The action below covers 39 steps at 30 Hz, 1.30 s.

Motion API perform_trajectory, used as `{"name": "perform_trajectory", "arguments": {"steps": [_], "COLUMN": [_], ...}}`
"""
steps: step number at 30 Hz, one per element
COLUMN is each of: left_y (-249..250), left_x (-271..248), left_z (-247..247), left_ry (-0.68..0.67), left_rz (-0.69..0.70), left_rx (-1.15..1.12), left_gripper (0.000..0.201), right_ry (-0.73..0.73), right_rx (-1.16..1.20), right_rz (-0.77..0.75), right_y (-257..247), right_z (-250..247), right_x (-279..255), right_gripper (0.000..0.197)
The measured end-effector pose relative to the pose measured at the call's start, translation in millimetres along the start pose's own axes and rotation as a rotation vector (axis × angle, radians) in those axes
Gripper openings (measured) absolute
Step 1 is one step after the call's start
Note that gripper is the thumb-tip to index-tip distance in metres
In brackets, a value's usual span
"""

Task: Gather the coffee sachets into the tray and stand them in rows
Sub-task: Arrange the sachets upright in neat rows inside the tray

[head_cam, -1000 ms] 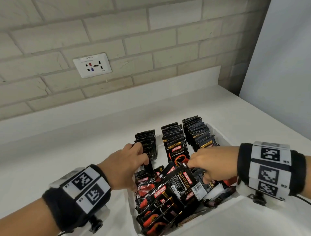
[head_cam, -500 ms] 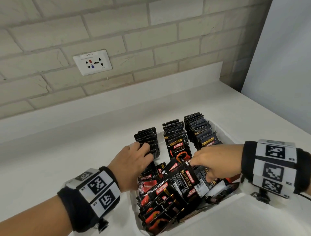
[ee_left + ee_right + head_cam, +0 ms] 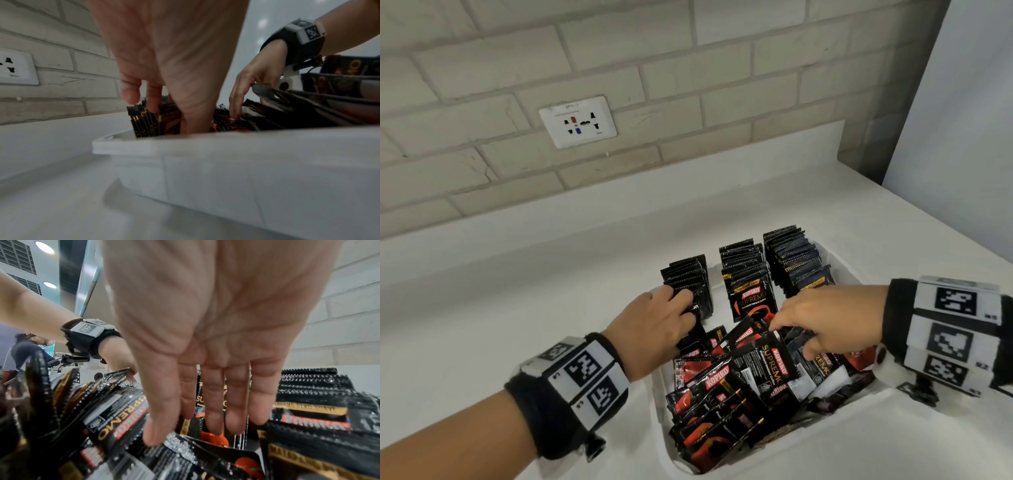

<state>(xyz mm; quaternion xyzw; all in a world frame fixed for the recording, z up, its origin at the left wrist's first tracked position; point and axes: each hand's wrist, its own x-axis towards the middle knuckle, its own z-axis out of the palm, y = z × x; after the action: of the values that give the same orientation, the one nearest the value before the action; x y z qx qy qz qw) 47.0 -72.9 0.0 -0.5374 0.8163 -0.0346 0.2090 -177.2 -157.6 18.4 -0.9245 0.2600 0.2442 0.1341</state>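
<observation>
White tray [image 3: 852, 416] on counter [image 3: 500, 308]; wall socket [image 3: 577, 122] far left. Left hand [image 3: 654, 329] pinches far-left sachet row [image 3: 688, 281]; right hand [image 3: 825, 318], fingers straight, presses loose sachets [image 3: 739, 387].

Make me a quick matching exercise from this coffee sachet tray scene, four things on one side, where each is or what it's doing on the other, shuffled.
1. left hand
2. right hand
3. loose sachets
4. wall socket

A. on the brick wall
B. heaped at the tray's near end
C. at the left standing row
D. fingers straight, reaching into the pile

Pairs: 1-C, 2-D, 3-B, 4-A
</observation>
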Motion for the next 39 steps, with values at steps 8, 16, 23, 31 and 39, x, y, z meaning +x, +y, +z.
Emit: {"name": "perform_trajectory", "arguments": {"steps": [8,16,23,31,39], "left_y": [3,5,-10,-20,-26], "left_x": [5,12,13,22,23], "left_z": [2,0,-18,-17,-8], "left_ry": [-0.038,-0.090,0.107,0.231,0.135], "left_rz": [-0.103,-0.075,-0.137,-0.314,-0.488], "left_rx": [-0.169,-0.148,-0.271,-0.294,-0.380], "left_gripper": [0.049,0.053,0.031,0.054,0.092], "right_ry": [0.101,0.135,0.133,0.141,0.286], "right_rx": [-0.043,-0.037,-0.027,0.020,0.825], "right_rz": [0.019,-0.051,-0.040,-0.035,-0.018], "right_y": [-3,-14,-9,-7,-21], "right_z": [-12,-23,-22,-22,-56], "right_x": [-2,-2,-4,-8,17], "right_gripper": [0.048,0.046,0.048,0.050,0.055]}}
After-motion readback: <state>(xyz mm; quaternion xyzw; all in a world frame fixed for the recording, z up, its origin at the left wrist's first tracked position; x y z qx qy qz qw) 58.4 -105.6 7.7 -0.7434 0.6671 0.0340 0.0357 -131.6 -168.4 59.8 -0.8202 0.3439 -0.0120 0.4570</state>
